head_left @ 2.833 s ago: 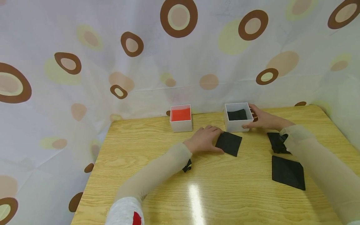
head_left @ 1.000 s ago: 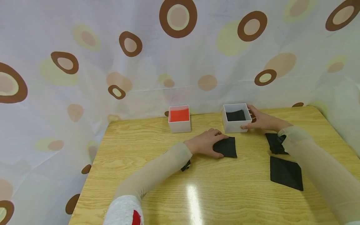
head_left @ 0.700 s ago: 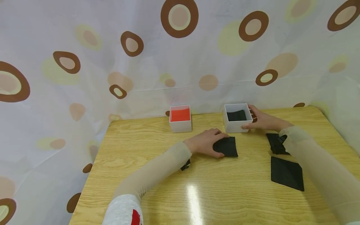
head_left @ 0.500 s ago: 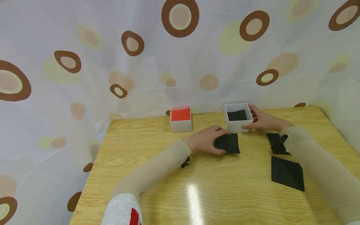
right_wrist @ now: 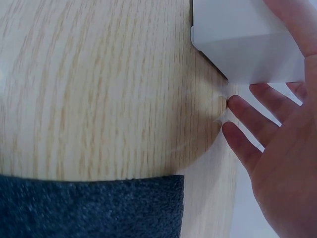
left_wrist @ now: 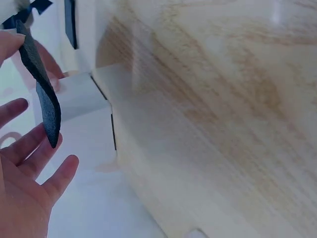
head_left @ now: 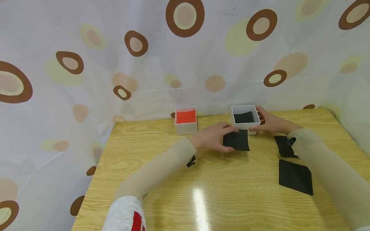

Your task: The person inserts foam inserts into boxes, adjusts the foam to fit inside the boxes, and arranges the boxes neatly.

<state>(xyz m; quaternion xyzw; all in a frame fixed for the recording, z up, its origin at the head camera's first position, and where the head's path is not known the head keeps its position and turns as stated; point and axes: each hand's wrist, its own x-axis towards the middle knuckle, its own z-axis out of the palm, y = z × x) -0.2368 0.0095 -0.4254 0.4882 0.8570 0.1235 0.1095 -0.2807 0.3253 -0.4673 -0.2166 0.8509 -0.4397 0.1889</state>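
Note:
In the head view my left hand (head_left: 212,136) pinches a thin black square sheet (head_left: 237,140) between thumb and fingers. The sheet is raised off the table, in front of the right-hand white box (head_left: 244,127) and covering part of its front wall. The left wrist view has the same sheet (left_wrist: 42,79) edge-on and slightly bent; its surface looks like felt or foam. My right hand (head_left: 271,122) grips that box by its right side, thumb at the front corner, some fingers behind. Black sheets (head_left: 243,117) lie inside the open-topped box.
A second white box (head_left: 186,129) to the left holds red sheets (head_left: 186,117). On the right of the wooden table (head_left: 156,141) lie a black square (head_left: 295,177) and another black piece (head_left: 281,143), partly under my right wrist. A patterned curtain (head_left: 199,64) hangs behind the table.
My left hand first drew the black sheet slightly left and turned it, then gripped and lifted it, moving away from me toward the right-hand box. My right hand stays on the box.

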